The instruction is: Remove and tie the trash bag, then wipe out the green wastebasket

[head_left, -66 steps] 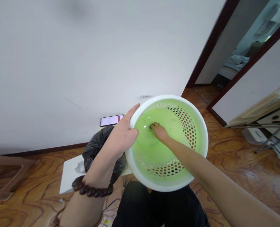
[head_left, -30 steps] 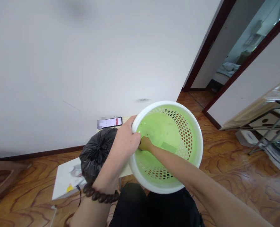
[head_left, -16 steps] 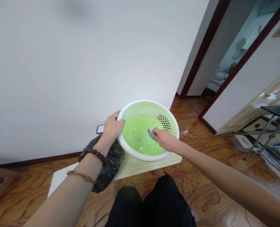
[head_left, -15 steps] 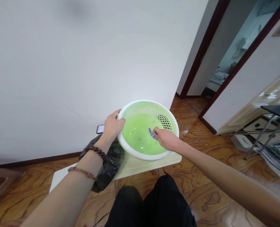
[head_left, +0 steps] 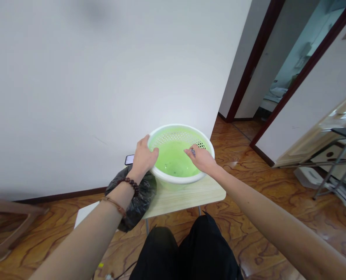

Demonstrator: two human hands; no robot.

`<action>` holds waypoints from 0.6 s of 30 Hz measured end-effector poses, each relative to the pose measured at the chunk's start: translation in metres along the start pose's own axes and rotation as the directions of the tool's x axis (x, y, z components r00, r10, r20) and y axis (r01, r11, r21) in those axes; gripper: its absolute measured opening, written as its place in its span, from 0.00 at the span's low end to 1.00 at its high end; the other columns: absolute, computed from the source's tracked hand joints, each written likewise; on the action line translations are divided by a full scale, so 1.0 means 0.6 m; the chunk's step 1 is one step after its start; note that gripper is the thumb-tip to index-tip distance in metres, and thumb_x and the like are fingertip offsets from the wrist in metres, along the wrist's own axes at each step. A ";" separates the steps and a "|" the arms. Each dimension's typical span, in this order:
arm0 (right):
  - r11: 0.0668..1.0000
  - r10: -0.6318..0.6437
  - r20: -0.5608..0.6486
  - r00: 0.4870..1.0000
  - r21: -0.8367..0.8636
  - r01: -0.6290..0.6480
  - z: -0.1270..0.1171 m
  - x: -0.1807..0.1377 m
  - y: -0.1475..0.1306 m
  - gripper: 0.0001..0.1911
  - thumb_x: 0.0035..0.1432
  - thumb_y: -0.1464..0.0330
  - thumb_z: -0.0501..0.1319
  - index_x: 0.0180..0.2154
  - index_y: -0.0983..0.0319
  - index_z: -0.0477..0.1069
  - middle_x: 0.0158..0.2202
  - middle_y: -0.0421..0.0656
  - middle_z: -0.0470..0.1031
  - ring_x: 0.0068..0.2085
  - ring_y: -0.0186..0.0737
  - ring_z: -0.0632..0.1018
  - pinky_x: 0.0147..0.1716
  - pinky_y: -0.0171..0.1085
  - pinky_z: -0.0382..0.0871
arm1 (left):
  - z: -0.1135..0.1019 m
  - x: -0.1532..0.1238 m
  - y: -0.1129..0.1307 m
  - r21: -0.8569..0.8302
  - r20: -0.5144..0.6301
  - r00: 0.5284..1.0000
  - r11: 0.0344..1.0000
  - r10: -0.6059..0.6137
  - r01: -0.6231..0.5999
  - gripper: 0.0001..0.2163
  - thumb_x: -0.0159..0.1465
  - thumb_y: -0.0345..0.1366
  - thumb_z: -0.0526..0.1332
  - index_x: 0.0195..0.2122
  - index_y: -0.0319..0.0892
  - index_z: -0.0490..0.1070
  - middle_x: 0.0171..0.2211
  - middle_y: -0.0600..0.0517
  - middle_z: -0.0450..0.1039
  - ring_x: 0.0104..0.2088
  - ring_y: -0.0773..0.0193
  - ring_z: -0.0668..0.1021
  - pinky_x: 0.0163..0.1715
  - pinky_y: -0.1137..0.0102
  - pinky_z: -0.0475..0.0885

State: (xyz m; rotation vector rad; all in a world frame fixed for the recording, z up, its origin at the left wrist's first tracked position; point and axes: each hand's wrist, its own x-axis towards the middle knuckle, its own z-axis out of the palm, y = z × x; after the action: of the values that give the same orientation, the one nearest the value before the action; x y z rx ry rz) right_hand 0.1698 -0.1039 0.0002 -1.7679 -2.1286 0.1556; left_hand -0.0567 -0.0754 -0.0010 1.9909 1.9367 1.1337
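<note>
A round light green plastic basket [head_left: 173,155] with a white rim and perforated sides stands on a small pale wooden table [head_left: 187,198]. My left hand [head_left: 143,155] grips its left rim, with the thumb on the inner side and the fingers partly hidden at the outside. My right hand [head_left: 202,157] is inside the basket near the right wall. Its fingers are closed round a small purple-and-white cloth [head_left: 193,151], mostly covered by the hand. A few dark specks and glints show on the basket's bottom.
A black plastic bag [head_left: 145,194] sits at the table's left, under my left forearm. Behind it lies a phone [head_left: 129,159] with a lit screen. The white wall [head_left: 132,77] rises right behind the table. A brown stool [head_left: 12,225] stands at the left.
My right hand has moved up and back within the basket, carrying the cloth toward the far right wall. The basket sits slightly farther back on the table, with my left hand still at its rim.
</note>
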 end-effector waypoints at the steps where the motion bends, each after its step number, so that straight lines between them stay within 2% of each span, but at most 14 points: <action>1: 1.000 -0.015 0.007 1.000 -0.002 0.015 0.000 0.003 -0.002 0.25 0.61 0.49 0.44 0.44 0.62 0.62 0.35 0.49 0.75 0.36 0.47 0.75 0.34 0.37 0.61 | 0.001 0.003 0.000 0.026 -0.013 1.000 1.000 -0.004 0.004 0.29 0.56 0.38 0.55 0.59 0.35 0.56 0.58 0.38 0.58 0.56 0.50 0.65 0.56 0.59 0.60; 4: 0.998 -0.033 0.003 0.999 -0.044 0.033 0.003 0.013 -0.005 0.22 0.58 0.53 0.52 0.46 0.63 0.60 0.38 0.49 0.74 0.38 0.47 0.75 0.34 0.37 0.62 | 0.001 0.002 0.006 0.090 -0.078 0.993 0.993 0.085 -0.077 0.24 0.56 0.37 0.55 0.55 0.38 0.62 0.55 0.40 0.61 0.53 0.49 0.68 0.54 0.56 0.61; 7: 0.996 -0.033 -0.036 0.999 -0.087 0.030 0.005 0.017 0.000 0.14 0.60 0.62 0.51 0.44 0.63 0.61 0.40 0.50 0.73 0.38 0.46 0.75 0.34 0.37 0.62 | -0.003 -0.032 0.016 0.073 -0.149 0.958 0.969 0.244 -0.235 0.16 0.58 0.36 0.54 0.47 0.41 0.69 0.50 0.44 0.67 0.54 0.52 0.66 0.56 0.55 0.56; 9: 0.996 -0.022 -0.076 0.997 -0.093 0.015 0.005 0.016 0.010 0.12 0.61 0.63 0.49 0.43 0.63 0.61 0.39 0.50 0.73 0.38 0.46 0.74 0.34 0.37 0.62 | -0.006 -0.069 0.024 0.060 -0.211 0.924 0.948 0.319 -0.313 0.13 0.60 0.35 0.52 0.44 0.42 0.69 0.50 0.47 0.68 0.57 0.53 0.62 0.57 0.54 0.53; 11: 0.996 -0.014 -0.101 0.995 -0.086 0.005 0.006 0.013 0.022 0.13 0.62 0.62 0.48 0.42 0.63 0.62 0.38 0.50 0.74 0.38 0.45 0.74 0.33 0.37 0.62 | -0.009 -0.101 0.031 0.072 -0.128 0.865 0.874 0.485 -0.480 0.11 0.60 0.35 0.53 0.41 0.44 0.71 0.45 0.50 0.72 0.54 0.55 0.66 0.57 0.55 0.53; 13: 0.998 -0.023 -0.121 0.992 -0.054 0.017 0.007 0.013 0.034 0.13 0.62 0.61 0.49 0.41 0.63 0.64 0.38 0.49 0.74 0.37 0.44 0.74 0.34 0.36 0.62 | -0.009 -0.115 0.036 0.106 -0.037 0.817 0.815 0.576 -0.569 0.08 0.60 0.35 0.53 0.30 0.44 0.71 0.30 0.52 0.74 0.40 0.59 0.72 0.51 0.57 0.58; 15: 0.999 -0.035 -0.167 0.985 0.029 0.040 0.008 0.020 0.042 0.14 0.62 0.61 0.49 0.41 0.63 0.65 0.37 0.48 0.74 0.37 0.43 0.74 0.35 0.36 0.62 | -0.006 -0.107 0.037 0.181 -0.001 0.820 0.806 0.573 -0.563 0.12 0.61 0.35 0.52 0.21 0.43 0.66 0.20 0.52 0.69 0.29 0.63 0.70 0.47 0.59 0.61; 18: 0.973 0.038 -0.350 0.936 0.225 0.045 0.009 0.044 0.045 0.17 0.61 0.58 0.49 0.42 0.63 0.66 0.36 0.47 0.74 0.37 0.42 0.74 0.36 0.37 0.64 | 0.000 -0.069 0.026 0.256 0.035 0.823 0.791 0.567 -0.556 0.15 0.62 0.36 0.50 0.18 0.43 0.64 0.19 0.52 0.67 0.27 0.64 0.68 0.44 0.62 0.61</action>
State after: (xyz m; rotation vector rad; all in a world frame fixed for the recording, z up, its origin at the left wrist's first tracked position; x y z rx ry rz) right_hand 0.1892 -0.0720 -0.0079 -1.5265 -1.7796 0.0721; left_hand -0.0395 -0.1155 -0.0086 2.8366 1.6037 1.0724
